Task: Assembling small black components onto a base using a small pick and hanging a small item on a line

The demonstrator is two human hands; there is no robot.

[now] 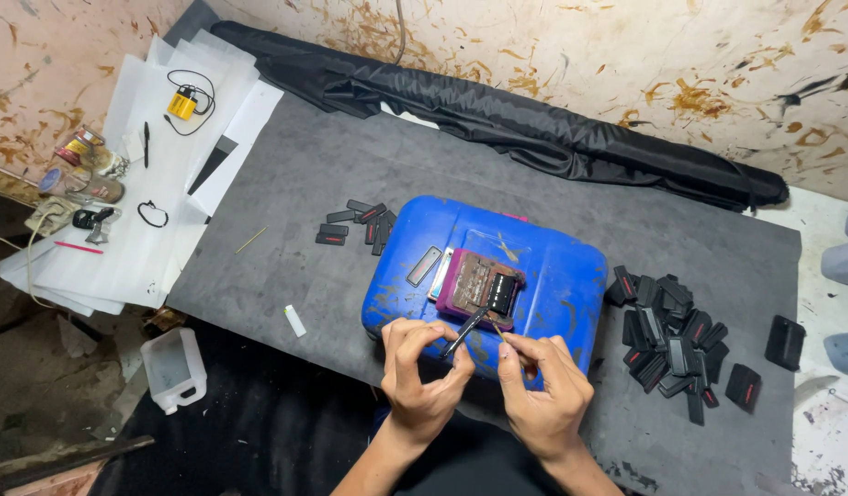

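A person sits at a grey mat (350, 174) on the floor. Both hands are low in the middle, close together over the near edge of a blue plastic can (553, 276) that lies flat on the mat.

The left hand (422, 372) is closed, pinching a thin dark strip (464, 332) between its fingertips. The strip points up toward a small purple block (479, 287) on top of the can. The right hand (541, 386) is closed too, and it pinches a thin stick (499, 332) that is hard to see well.

The purple block looks dirty and brown on top, and a little black piece (502, 292) sits on its right side. Just left of the block lies a flat dark tag (424, 265) on the can.

To the right of the can is a big pile of black pieces (674, 344), some with red marks. Two more black pieces (784, 342) lie apart from the pile, farther right. Behind the can on the left is a small bunch of dark strips (358, 222).

A small white tube (295, 321) lies on the mat near the left hand. A clear plastic jug (173, 369) stands on the floor past the mat's edge. White paper sheets (139, 230) at far left hold a yellow box with a wire (182, 104), small jars (79, 170) and a black pen (146, 144). A long roll of black cloth (534, 129) lies along the stained wall (626, 46).
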